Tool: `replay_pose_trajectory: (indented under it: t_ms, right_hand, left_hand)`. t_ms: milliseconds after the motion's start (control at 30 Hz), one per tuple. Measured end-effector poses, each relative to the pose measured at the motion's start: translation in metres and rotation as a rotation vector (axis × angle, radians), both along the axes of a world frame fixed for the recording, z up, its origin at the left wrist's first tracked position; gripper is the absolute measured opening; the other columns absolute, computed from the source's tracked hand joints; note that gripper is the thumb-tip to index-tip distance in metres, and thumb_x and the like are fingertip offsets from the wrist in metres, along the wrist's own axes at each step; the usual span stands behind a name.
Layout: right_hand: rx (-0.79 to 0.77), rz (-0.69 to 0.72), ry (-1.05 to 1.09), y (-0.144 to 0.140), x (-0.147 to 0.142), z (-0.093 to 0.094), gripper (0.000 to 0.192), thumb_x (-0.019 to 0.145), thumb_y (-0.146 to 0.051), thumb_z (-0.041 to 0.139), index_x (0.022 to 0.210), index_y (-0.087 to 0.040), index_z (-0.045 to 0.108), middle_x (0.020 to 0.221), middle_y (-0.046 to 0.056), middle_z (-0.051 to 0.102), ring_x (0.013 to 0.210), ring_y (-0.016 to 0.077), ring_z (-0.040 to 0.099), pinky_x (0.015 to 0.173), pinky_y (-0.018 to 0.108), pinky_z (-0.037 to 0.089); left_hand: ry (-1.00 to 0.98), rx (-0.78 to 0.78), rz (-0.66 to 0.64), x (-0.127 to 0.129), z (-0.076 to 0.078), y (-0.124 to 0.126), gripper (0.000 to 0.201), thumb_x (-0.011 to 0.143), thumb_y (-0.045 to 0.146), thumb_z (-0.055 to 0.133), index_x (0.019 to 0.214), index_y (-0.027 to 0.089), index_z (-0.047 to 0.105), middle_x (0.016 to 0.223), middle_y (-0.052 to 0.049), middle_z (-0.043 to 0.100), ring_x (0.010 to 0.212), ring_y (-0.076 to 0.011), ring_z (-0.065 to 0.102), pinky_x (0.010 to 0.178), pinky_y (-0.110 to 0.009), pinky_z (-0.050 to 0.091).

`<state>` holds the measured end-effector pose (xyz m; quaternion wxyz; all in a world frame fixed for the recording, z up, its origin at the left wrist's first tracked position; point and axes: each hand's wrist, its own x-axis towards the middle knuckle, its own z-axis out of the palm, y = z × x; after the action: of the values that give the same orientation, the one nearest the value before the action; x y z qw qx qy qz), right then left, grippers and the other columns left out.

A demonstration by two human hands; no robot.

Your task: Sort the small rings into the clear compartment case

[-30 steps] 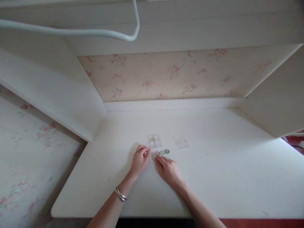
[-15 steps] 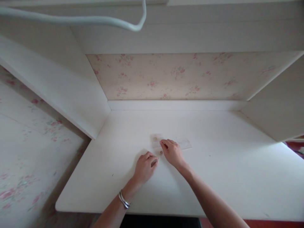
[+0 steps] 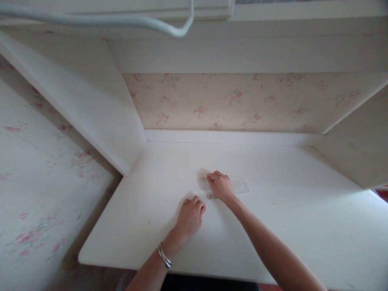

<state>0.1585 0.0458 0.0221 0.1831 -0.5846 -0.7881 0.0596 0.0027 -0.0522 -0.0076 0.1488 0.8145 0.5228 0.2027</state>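
On the white desk, my right hand (image 3: pixel 221 186) is closed in a pinch at the edge of a small see-through plastic piece (image 3: pixel 202 179), which has a tan spot in it. What its fingertips hold is too small to make out. A small round coin-like thing (image 3: pixel 209 196) lies just under that hand. Right of the hand lies a flat clear plastic rectangle (image 3: pixel 241 185). My left hand (image 3: pixel 191 214), with a silver bracelet (image 3: pixel 164 255) at the wrist, rests nearer the front with its fingers curled in. Whatever they hold is hidden.
The white desk (image 3: pixel 127 218) has a raised strip (image 3: pixel 233 136) along its back and panels on both sides. A shelf (image 3: pixel 230 52) overhangs it, with a white cable or tube (image 3: pixel 145 23) above. Tiny dark specks (image 3: pixel 148 222) dot the desktop.
The view has shifted slightly. My left fingers have curled further, hiding the greyish thing seen at them before. My right hand stays pinched by the plastic; the round thing beneath it shows more plainly.
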Motion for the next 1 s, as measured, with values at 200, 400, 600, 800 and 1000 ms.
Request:
replay_pose_trajectory:
  t_ms: [200, 400, 600, 800, 1000]
  right_hand:
    - [0.031, -0.045, 0.302, -0.032, 0.023, -0.004, 0.031, 0.092, -0.035, 0.040, 0.089, -0.022, 0.068, 0.080, 0.002, 0.067, 0.067, 0.0125, 0.060, 0.063, 0.022, 0.041]
    - [0.022, -0.067, 0.437, -0.071, 0.033, -0.021, 0.034, 0.092, -0.041, 0.040, 0.093, -0.023, 0.068, 0.084, 0.003, 0.071, 0.070, 0.0139, 0.064, 0.064, 0.022, 0.046]
    - [0.025, -0.114, 0.532, -0.087, 0.040, -0.039, 0.033, 0.090, -0.044, 0.043, 0.093, -0.024, 0.069, 0.084, 0.003, 0.071, 0.064, 0.0134, 0.064, 0.062, 0.021, 0.048]
    - [0.021, -0.170, 0.567, -0.087, 0.042, -0.042, 0.035, 0.090, -0.045, 0.043, 0.094, -0.022, 0.069, 0.083, 0.004, 0.071, 0.064, 0.0138, 0.064, 0.064, 0.022, 0.049]
    - [-0.010, -0.154, 0.534, -0.087, 0.042, -0.044, 0.035, 0.091, -0.044, 0.042, 0.096, -0.023, 0.069, 0.086, 0.004, 0.071, 0.068, 0.0145, 0.065, 0.064, 0.022, 0.048]
  left_hand:
    - [0.017, 0.030, 0.025, 0.002, 0.002, -0.001, 0.017, 0.094, 0.021, 0.042, 0.089, 0.019, 0.059, 0.091, -0.004, 0.060, 0.086, -0.0178, 0.056, 0.077, -0.034, 0.037]
    - [0.048, 0.061, 0.035, 0.003, 0.003, -0.002, 0.020, 0.094, 0.022, 0.040, 0.089, 0.020, 0.060, 0.089, -0.006, 0.060, 0.085, -0.0190, 0.057, 0.078, -0.036, 0.039]
    - [0.025, 0.047, 0.017, 0.003, 0.006, -0.003, 0.018, 0.092, 0.022, 0.043, 0.088, 0.020, 0.060, 0.088, -0.005, 0.061, 0.085, -0.0186, 0.058, 0.077, -0.036, 0.039]
    - [-0.033, -0.004, 0.014, 0.002, 0.001, -0.001, 0.018, 0.092, 0.019, 0.044, 0.084, 0.020, 0.060, 0.086, -0.004, 0.062, 0.083, -0.0175, 0.058, 0.076, -0.035, 0.039]
    - [-0.328, -0.086, 0.104, -0.002, 0.008, 0.019, 0.022, 0.092, 0.031, 0.045, 0.084, 0.018, 0.060, 0.084, -0.003, 0.059, 0.076, -0.0142, 0.057, 0.071, -0.027, 0.044]
